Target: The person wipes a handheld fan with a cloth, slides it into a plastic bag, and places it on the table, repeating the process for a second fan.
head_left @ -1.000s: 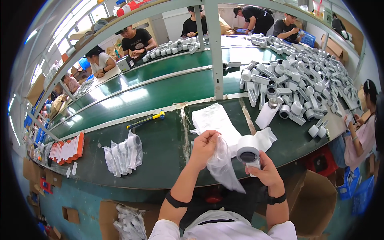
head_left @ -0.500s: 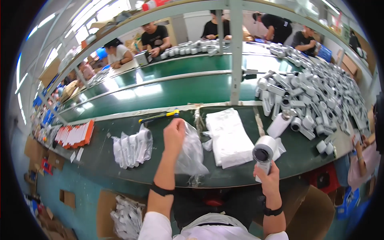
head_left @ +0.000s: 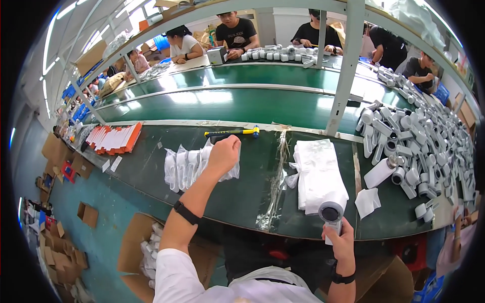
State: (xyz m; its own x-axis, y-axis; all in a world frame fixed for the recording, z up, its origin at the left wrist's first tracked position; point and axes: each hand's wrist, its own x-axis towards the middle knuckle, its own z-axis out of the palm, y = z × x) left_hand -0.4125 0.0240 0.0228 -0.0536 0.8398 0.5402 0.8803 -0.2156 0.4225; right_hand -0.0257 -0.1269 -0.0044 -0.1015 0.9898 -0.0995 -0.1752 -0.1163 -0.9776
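In my right hand [head_left: 341,240] is a white-and-grey handheld device [head_left: 332,214], gripped by its handle with the round, dark-centred head upward. It is in front of a stack of white plastic bags [head_left: 321,169]. My left hand [head_left: 226,155] is closed, pinching a clear plastic bag [head_left: 233,171] at the right end of a row of bagged devices [head_left: 184,167]. The bag is partly hidden by that hand. Just behind my left hand lies a yellow-and-black tool [head_left: 242,133].
A large heap of the same devices [head_left: 417,144] covers the bench's right side, beside a white bottle [head_left: 380,172] and a white cloth [head_left: 367,203]. Orange-and-white cards [head_left: 113,139] lie far left. An open carton [head_left: 136,252] stands below. A shelf post [head_left: 346,70] rises ahead; people sit across the conveyor.
My left hand has carried the clear bag left to the row of bagged devices. My right hand still holds the device, its head turned more toward me. The view has shifted left.
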